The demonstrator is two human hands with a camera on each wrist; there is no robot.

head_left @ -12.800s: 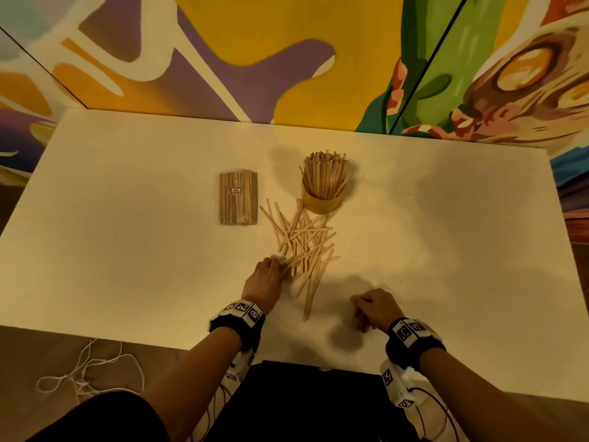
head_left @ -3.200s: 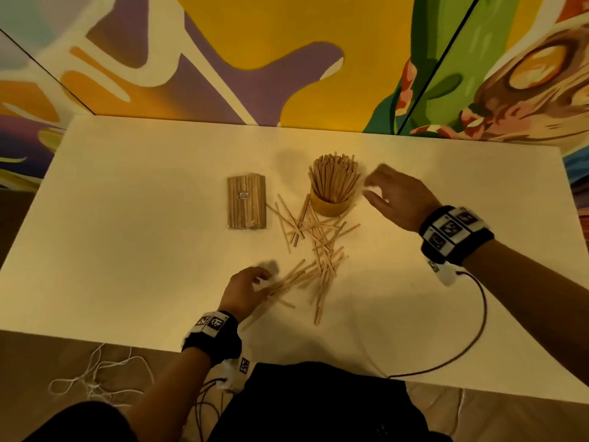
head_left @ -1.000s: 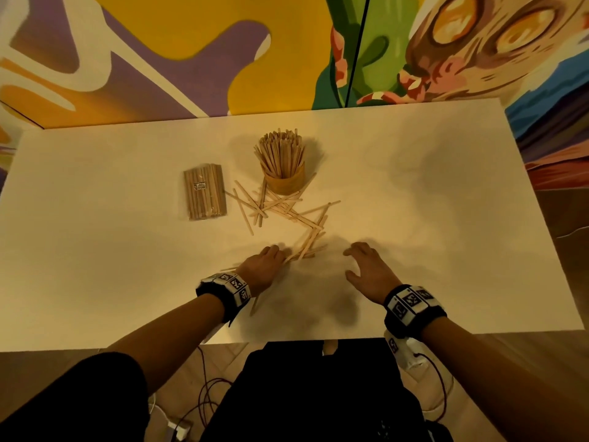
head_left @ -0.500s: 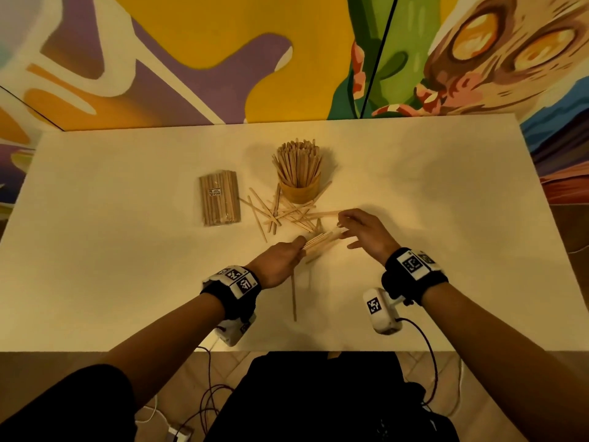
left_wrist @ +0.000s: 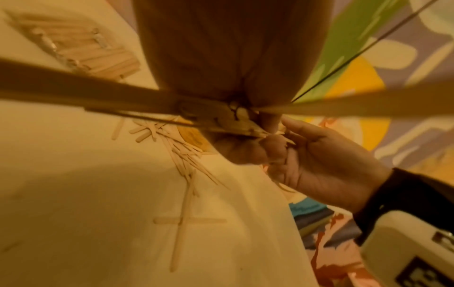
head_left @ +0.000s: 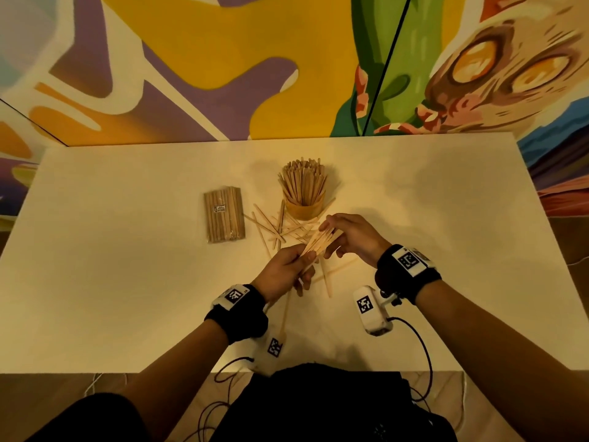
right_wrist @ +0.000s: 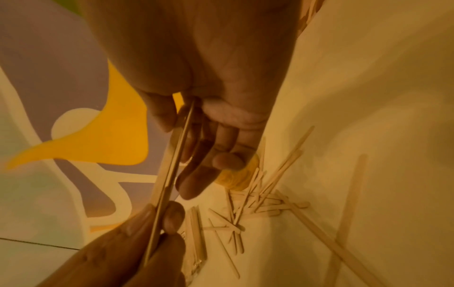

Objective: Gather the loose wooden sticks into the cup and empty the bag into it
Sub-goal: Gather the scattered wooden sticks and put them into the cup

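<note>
A wooden cup (head_left: 304,209) stands at mid-table, packed with upright sticks (head_left: 302,181). The clear bag of sticks (head_left: 224,215) lies flat to its left. Loose sticks (head_left: 279,228) are scattered in front of the cup, and a few more (head_left: 325,277) lie under my hands. Above the table I hold a small bundle of sticks (head_left: 318,242) slanted between both hands. My left hand (head_left: 304,255) pinches its near end. My right hand (head_left: 328,237) holds the far end between thumb and fingers (right_wrist: 209,174). The right wrist view shows the bundle (right_wrist: 169,174) edge-on.
The white table (head_left: 127,298) backs onto a painted wall. Two sticks lie crossed (left_wrist: 183,221) near the front edge. Camera cables (head_left: 424,349) hang off the front edge by my body.
A second ago both hands were down on the table among the sticks. Since then they have come together on a bundle and lifted it slightly, closer to the cup.
</note>
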